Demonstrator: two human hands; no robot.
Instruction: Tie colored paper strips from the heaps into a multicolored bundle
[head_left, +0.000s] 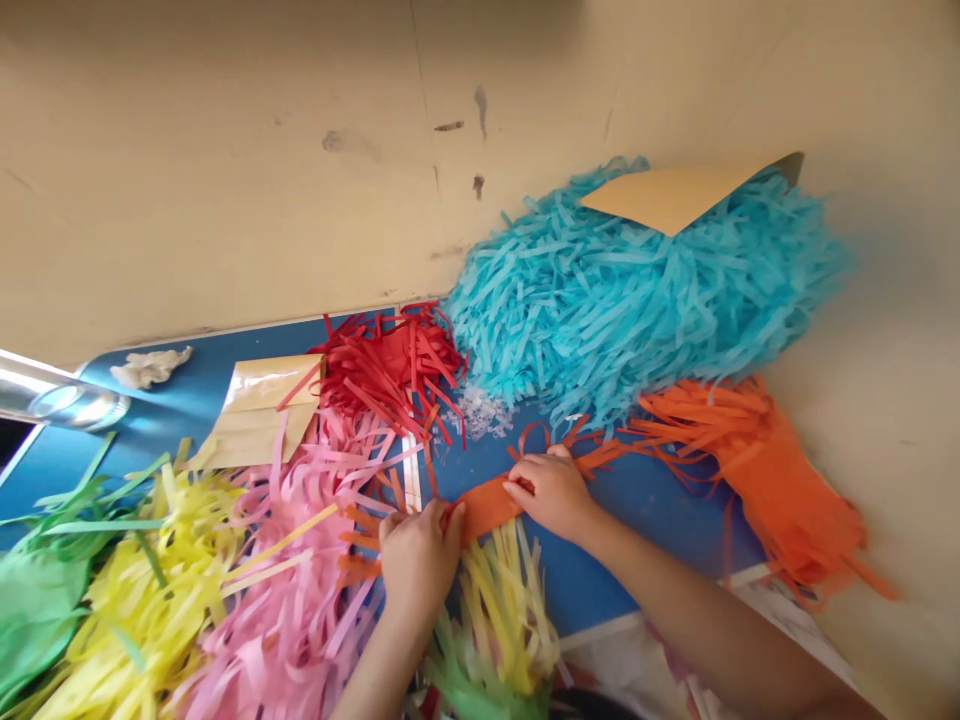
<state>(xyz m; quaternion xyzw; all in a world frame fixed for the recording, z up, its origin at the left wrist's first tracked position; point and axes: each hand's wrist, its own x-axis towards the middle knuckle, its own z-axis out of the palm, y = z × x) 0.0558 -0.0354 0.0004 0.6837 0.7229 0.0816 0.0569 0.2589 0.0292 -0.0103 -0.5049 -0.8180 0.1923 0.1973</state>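
Observation:
A strip of orange fringed tissue paper is stretched between my two hands just over the blue table. My left hand pinches its left end, where cut fringes stick out past the fingers. At the other end my right hand grips the paper, fingers curled, with more fringe spreading beyond it. Below the strip hangs a yellow and green fringed tissue bundle. To the right lies a larger stack of orange fringed paper, its strands reaching near my right hand.
A big turquoise fringed pile leans on the wall, brown card on top. Red, pink, yellow and green fringes line the left. A brown envelope, a glass and white paper scraps also lie on the blue table.

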